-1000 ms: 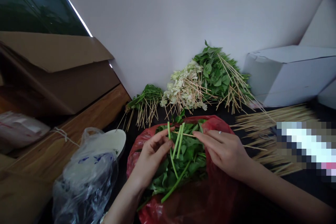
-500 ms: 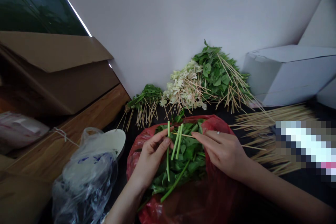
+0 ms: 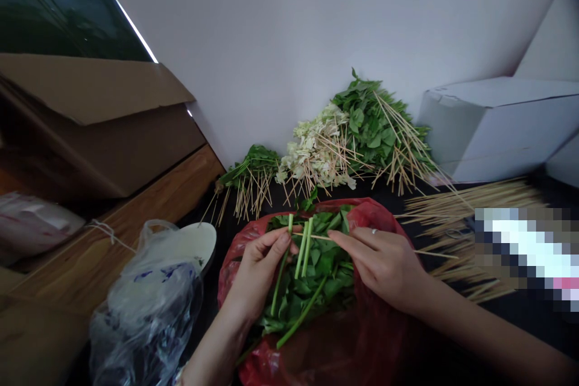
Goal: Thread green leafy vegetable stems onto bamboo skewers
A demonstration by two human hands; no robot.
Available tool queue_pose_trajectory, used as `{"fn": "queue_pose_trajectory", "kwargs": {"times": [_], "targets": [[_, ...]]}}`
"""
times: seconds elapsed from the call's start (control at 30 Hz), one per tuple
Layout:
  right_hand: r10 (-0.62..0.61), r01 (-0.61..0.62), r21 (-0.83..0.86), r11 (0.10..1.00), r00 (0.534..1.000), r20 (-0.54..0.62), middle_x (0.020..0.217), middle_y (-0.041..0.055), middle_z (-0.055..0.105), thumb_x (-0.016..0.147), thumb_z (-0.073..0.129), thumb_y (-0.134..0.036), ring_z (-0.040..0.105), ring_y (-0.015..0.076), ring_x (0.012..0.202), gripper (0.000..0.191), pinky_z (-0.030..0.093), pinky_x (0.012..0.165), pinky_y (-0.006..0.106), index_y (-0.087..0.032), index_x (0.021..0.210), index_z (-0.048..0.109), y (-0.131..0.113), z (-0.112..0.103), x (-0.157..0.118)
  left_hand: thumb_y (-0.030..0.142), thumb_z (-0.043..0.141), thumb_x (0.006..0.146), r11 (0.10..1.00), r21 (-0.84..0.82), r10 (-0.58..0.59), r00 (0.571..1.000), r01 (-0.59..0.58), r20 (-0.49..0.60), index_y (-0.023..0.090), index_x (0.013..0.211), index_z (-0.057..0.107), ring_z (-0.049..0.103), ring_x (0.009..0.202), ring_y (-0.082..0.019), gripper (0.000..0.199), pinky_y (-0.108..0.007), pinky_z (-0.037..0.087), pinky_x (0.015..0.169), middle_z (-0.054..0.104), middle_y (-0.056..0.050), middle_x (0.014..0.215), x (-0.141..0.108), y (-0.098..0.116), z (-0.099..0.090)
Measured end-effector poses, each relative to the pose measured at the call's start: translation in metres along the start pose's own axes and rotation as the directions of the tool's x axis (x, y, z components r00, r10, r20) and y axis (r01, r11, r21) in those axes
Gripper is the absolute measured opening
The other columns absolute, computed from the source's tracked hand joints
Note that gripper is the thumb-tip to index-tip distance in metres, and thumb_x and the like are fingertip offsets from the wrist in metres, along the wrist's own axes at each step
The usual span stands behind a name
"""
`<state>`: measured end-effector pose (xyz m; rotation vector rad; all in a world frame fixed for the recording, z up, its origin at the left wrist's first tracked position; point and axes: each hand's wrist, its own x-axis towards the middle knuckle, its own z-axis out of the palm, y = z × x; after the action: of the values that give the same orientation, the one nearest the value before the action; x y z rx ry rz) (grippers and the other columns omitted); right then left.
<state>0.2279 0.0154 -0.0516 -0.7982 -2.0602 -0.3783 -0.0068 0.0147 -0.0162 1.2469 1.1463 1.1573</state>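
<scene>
"Where does the camera look from?"
"From the person's head, the one view here, facing forward and down"
"How near is it?"
"Close above the red bag (image 3: 266,365) at six o'clock, with the left hand (image 3: 260,265) at seven and the right hand (image 3: 384,260) at four"
"And beyond them?"
"It takes in the wall (image 3: 280,42) at twelve, farther off, with a cardboard box (image 3: 104,142) toward nine and a white box (image 3: 520,129) toward three"

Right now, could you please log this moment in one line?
left hand: pinches stem; right hand: holds skewer; two stems: on skewer; bag: beneath hands
</scene>
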Motion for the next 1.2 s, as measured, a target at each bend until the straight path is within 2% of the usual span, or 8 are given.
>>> {"fn": "queue_pose_trajectory", "kwargs": {"times": [0.17,0.33,0.57,0.67,0.77,0.87,0.97,1.2], "targets": [[0.015,-0.015,0.011,1.000,1.000,-0.011,0.081,0.0067,0.072,0.097,0.047,-0.005,0.067,0.0187,0.068,0.032,0.052,0.058,0.032,-0.010,0.118,0.070,0.000,0.001,-0.001,0.046,0.081,0.078,0.999,-0.048,-0.017,1.000,0.017,0.000,0.017,0.069,0.076,0.047,0.060,-0.008,0.031,-0.017,0.039,0.057,0.060,0.002,0.065,0.001,0.000,0.001],[0.007,-0.007,0.005,1.000,1.000,-0.003,0.080,0.0071,0.071,0.097,0.047,-0.005,0.066,0.0188,0.065,0.031,0.052,0.057,0.032,-0.009,0.117,0.071,0.000,0.001,-0.001,0.046,0.083,0.077,0.997,-0.069,-0.046,0.999,0.046,0.003,0.018,0.076,0.079,0.054,0.066,-0.010,0.028,-0.019,0.045,0.062,0.068,0.000,0.074,-0.001,-0.002,0.001],[0.006,-0.006,-0.001,1.000,1.000,0.001,0.075,0.0060,0.069,0.097,0.046,-0.006,0.065,0.0187,0.061,0.031,0.049,0.053,0.032,-0.007,0.115,0.072,-0.004,0.002,-0.001,0.046,0.082,0.078,0.999,-0.005,-0.049,0.999,0.049,0.012,0.020,0.083,0.082,0.060,0.071,-0.013,0.026,-0.022,0.048,0.065,0.074,-0.002,0.079,-0.002,-0.003,0.001],[0.017,-0.017,0.015,1.000,1.000,0.000,0.073,0.0049,0.068,0.098,0.045,-0.006,0.065,0.0180,0.061,0.031,0.048,0.053,0.031,-0.007,0.115,0.071,-0.005,0.003,-0.001,0.047,0.082,0.077,0.999,0.020,-0.044,0.999,0.044,0.008,0.021,0.092,0.084,0.065,0.079,-0.017,0.030,-0.024,0.051,0.071,0.078,-0.005,0.088,-0.001,-0.002,0.002],[0.016,-0.015,0.031,0.999,1.000,-0.012,0.074,0.0053,0.070,0.099,0.044,-0.006,0.066,0.0173,0.062,0.031,0.049,0.053,0.030,-0.007,0.115,0.070,-0.006,0.004,-0.002,0.048,0.084,0.075,0.998,-0.034,-0.050,0.999,0.050,-0.013,0.022,0.098,0.084,0.069,0.089,-0.021,0.034,-0.029,0.053,0.081,0.080,-0.006,0.091,0.000,-0.002,0.004],[0.014,-0.013,0.044,0.999,1.000,-0.024,0.081,0.0080,0.073,0.099,0.045,-0.006,0.069,0.0177,0.067,0.029,0.053,0.057,0.030,-0.007,0.112,0.070,-0.007,0.003,-0.002,0.046,0.085,0.073,0.988,-0.118,-0.095,0.995,0.097,0.023,0.022,0.093,0.085,0.071,0.087,-0.022,0.031,-0.032,0.054,0.084,0.081,-0.005,0.087,-0.001,-0.001,0.007],[0.020,-0.019,0.065,0.998,1.000,-0.022,0.084,0.0099,0.075,0.099,0.044,-0.005,0.070,0.0180,0.068,0.028,0.056,0.060,0.030,-0.005,0.110,0.070,-0.010,0.003,-0.001,0.045,0.086,0.072,0.981,-0.147,-0.118,0.991,0.126,0.057,0.020,0.088,0.084,0.071,0.078,-0.020,0.029,-0.031,0.054,0.078,0.080,-0.005,0.081,-0.003,0.000,0.009],[0.013,-0.012,0.063,0.998,1.000,-0.019,0.084,0.0107,0.074,0.100,0.044,-0.007,0.070,0.0186,0.069,0.025,0.057,0.060,0.030,-0.005,0.111,0.067,-0.013,0.004,-0.002,0.045,0.082,0.076,0.999,-0.009,-0.052,0.997,0.053,0.047,0.016,0.077,0.083,0.067,0.074,-0.018,0.028,-0.024,0.050,0.069,0.078,-0.006,0.075,-0.002,0.003,0.013]]}}
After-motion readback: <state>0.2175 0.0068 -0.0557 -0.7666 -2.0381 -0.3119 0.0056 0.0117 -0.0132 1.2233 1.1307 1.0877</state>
